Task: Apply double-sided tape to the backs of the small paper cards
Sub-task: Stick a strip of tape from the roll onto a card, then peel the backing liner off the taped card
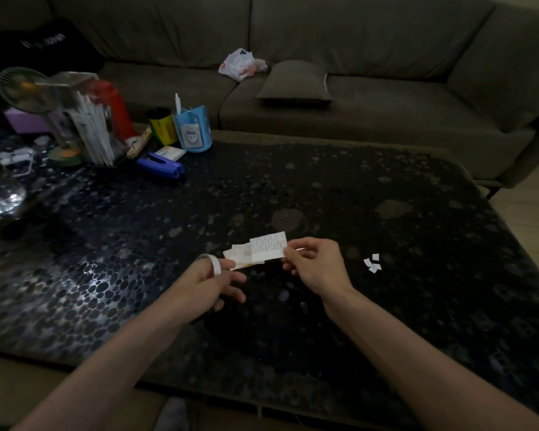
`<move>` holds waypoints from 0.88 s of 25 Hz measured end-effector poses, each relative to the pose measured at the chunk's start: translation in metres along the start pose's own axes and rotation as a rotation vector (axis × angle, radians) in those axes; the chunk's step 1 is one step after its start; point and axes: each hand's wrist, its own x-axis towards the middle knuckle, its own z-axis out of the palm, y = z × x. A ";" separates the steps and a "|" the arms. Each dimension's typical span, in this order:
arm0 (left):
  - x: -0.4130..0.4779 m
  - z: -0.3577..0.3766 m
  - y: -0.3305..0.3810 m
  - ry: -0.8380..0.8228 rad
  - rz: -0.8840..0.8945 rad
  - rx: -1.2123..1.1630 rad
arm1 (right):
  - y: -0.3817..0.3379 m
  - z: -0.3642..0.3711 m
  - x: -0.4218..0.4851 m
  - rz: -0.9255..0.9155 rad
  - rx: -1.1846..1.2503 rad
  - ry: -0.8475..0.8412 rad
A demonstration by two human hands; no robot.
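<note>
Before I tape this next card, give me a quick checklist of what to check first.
1. Card gripped: ok, the right hand pinches the top card by its edge.
2. Tape within reach: ok, the tape roll is looped on the left hand.
3. Card's back facing up: cannot tell; a printed side shows.
4. Tape end free: cannot tell.
5. Scraps out of the way: ok, they lie apart on the table, to the right.
</note>
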 end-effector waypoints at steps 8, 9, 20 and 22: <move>-0.025 -0.027 -0.002 -0.137 0.324 0.218 | 0.000 0.038 0.000 -0.110 -0.235 0.091; -0.026 -0.027 -0.001 -0.141 0.359 0.228 | -0.002 0.037 -0.004 -0.130 -0.265 0.098; -0.025 0.017 0.013 -0.248 0.558 0.269 | -0.020 -0.028 -0.058 -0.758 -0.379 -0.247; -0.022 0.028 0.015 -0.248 0.559 0.314 | -0.018 -0.039 -0.058 -0.788 -0.403 -0.170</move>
